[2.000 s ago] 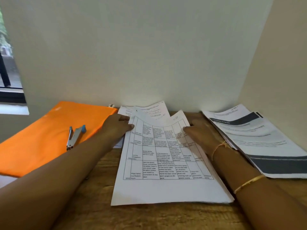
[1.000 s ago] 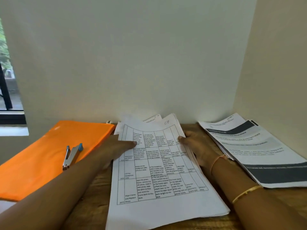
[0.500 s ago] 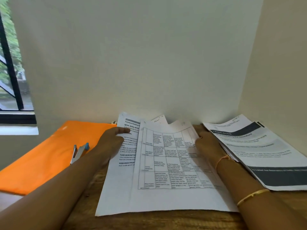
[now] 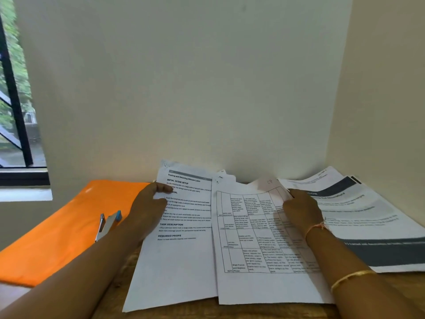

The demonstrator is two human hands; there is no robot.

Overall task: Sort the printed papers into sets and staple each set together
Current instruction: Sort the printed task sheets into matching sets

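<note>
From the head camera, 2 sheets lie side by side on the near middle of the wooden table (image 4: 207, 313), their inner edges overlapping.

The left hand (image 4: 149, 203) grips the left edge of the text page (image 4: 181, 261), with 1 finger curled over the top of the sheet near its headings. The far end of this page is raised off the table and leans towards the wall (image 4: 207, 88). I judge it is being drawn out to the left, away from its neighbour.

The right hand (image 4: 301, 210) is closed on the far right edge of the grid page (image 4: 257, 261), which overlaps the right edge of the text page. More sheets show under its far edge, so it probably tops a small bundle. The hand likely pins that bundle so only the text page slides free. How the thumb sits below the paper is hidden.

A pile of papers (image 4: 368, 226) with dark bands fans out at the right, just beside the right wrist. It looks like a set kept apart.

The stapler (image 4: 108, 224) rests untouched on the orange folder (image 4: 57, 238) at the left, near the left forearm. It is close enough to reach once a set is squared. Sorting is the step in hand, and no stapling can begin while both hands hold paper.
</note>
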